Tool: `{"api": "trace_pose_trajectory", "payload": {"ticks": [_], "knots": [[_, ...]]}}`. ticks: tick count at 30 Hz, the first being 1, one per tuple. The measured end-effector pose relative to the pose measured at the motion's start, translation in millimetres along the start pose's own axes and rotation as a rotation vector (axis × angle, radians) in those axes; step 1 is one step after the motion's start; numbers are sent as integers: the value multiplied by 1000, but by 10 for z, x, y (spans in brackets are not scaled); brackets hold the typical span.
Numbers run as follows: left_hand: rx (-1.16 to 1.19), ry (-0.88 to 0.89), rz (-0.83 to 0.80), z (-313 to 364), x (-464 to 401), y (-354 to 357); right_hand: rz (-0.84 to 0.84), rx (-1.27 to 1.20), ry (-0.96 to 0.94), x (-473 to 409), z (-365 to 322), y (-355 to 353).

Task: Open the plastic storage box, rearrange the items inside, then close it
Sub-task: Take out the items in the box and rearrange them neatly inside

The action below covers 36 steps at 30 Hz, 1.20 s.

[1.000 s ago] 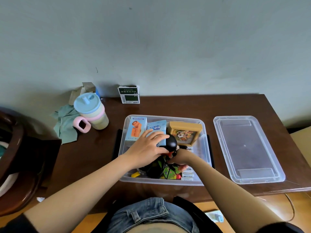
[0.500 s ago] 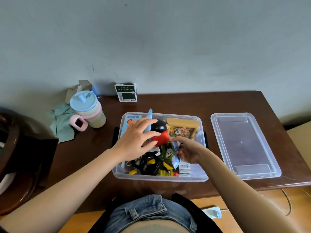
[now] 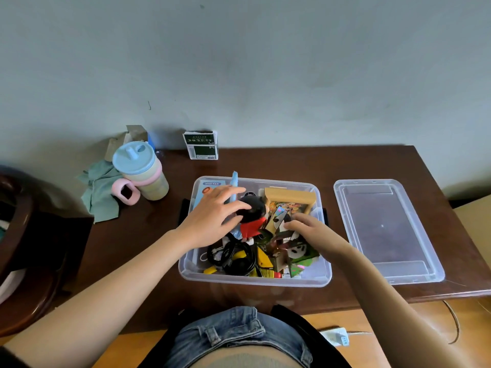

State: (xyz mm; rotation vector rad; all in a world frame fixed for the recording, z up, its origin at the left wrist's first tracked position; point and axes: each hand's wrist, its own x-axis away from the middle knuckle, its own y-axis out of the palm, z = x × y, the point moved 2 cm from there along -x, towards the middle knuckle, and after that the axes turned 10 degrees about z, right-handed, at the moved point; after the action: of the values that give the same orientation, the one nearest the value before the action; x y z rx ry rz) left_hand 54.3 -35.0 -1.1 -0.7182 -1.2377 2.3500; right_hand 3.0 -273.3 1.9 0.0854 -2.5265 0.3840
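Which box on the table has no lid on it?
The clear storage box under both hands, full of toys. Its lid lies flat beside it on the right. The small green box by the wall is closed.

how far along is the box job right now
Opening looks done: the lid lies on the desk, right of the storage box. Rearranging is in hand: left hand on the black-and-red toy, right hand among the cards. Closing is left.
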Motion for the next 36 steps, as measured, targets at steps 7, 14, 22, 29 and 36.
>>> {"api": "trace_pose_trajectory", "payload": {"ticks": [7, 14, 22, 29, 36], "knots": [[470, -306, -33, -6, -116, -128, -352, -160, -209, 185, -295, 51], [587, -400, -82, 3, -248, -334, -355, 432, -445, -46, -427, 793], [-13, -102, -80, 48, -125, -80, -199, 607, -92, -241, -54, 322], [-108, -45, -8, 118, -70, 96, -336, 1247, 99, -362, 554, 533], [-85, -35, -17, 85, -65, 95, -405, 1068, 235, -379, 548, 731]]}}
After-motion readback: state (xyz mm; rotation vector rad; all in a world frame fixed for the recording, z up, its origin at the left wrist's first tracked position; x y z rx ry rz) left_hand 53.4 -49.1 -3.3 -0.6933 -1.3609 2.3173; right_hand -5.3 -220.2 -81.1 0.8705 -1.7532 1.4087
